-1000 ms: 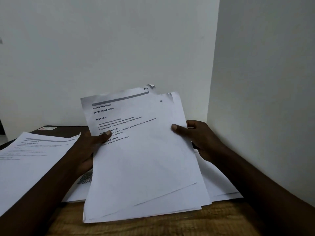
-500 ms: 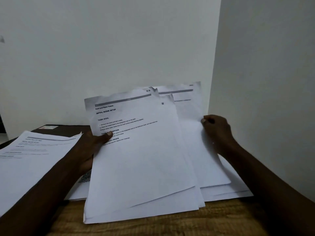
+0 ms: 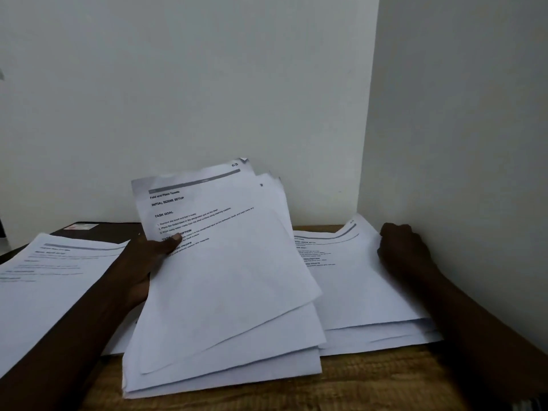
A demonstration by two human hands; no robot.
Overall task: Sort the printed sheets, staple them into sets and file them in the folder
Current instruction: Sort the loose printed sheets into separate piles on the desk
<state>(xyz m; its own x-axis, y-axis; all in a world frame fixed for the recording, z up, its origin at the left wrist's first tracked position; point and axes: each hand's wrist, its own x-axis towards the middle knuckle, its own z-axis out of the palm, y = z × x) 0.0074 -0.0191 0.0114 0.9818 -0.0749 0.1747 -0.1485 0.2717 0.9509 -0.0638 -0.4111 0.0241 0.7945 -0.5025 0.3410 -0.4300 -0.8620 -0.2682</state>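
Gripping a fanned stack of printed sheets (image 3: 225, 277) at its left edge, the left hand (image 3: 145, 262) has its thumb clamped over the text of the top page and its fingers hidden behind. The stack is tilted up toward the camera, with its lower edge down near the table (image 3: 370, 381). At three o'clock from that stack, the right hand (image 3: 404, 250) sits with curled fingers at the far right edge of the top page of the right pile (image 3: 350, 292), which lies flat on the table. I cannot tell whether it pinches that page or only rests against it. A second flat heap, the left pile (image 3: 50, 277), lies at nine o'clock. At ten o'clock, partly under it, is a dark flat item (image 3: 98, 229) with a pale label, possibly the folder. No stapler shows. The step in hand looks like sorting, with pages dealt from the held stack onto piles by heading, and stapling and filing not yet begun. The next move likely calls for the right hand to let go, come back to the held stack, peel off only the top page and read its heading before choosing a pile. The fanned pages could slip or come away two at a time.
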